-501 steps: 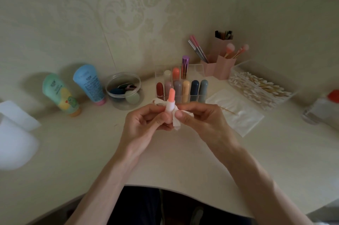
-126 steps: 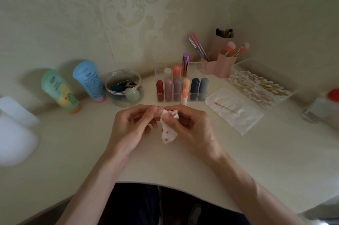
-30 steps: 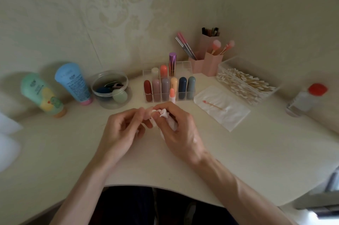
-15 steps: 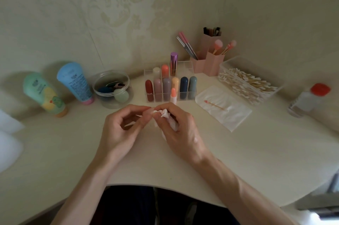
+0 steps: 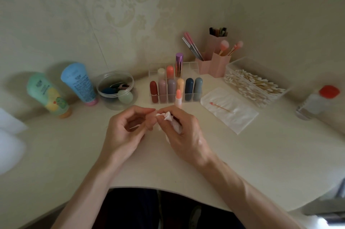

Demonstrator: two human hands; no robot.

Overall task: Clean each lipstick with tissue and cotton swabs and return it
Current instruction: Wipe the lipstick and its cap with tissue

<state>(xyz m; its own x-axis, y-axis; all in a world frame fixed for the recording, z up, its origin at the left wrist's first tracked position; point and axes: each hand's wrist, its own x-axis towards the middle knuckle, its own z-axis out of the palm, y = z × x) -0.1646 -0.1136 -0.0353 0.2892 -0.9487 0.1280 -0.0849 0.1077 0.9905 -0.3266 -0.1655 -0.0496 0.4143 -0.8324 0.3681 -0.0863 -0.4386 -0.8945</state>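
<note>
Uncapped peach lipstick (image 5: 178,97) upright on the desk (image 5: 261,154), just before the clear organizer (image 5: 189,98), behind a crumpled tissue (image 5: 168,116) clamped in the curled right hand (image 5: 183,135), left hand (image 5: 125,131) curled just beside, its hold unclear, used swab (image 5: 220,107) on a flat sheet (image 5: 240,116) rightward.

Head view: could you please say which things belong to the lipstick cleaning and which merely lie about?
Job: tissue in right hand, uncapped lipstick, lipstick rack, cotton swabs, used swab.
Idle: green tube, blue tube, sponge jar, brush holders, red-capped bottle.
</note>
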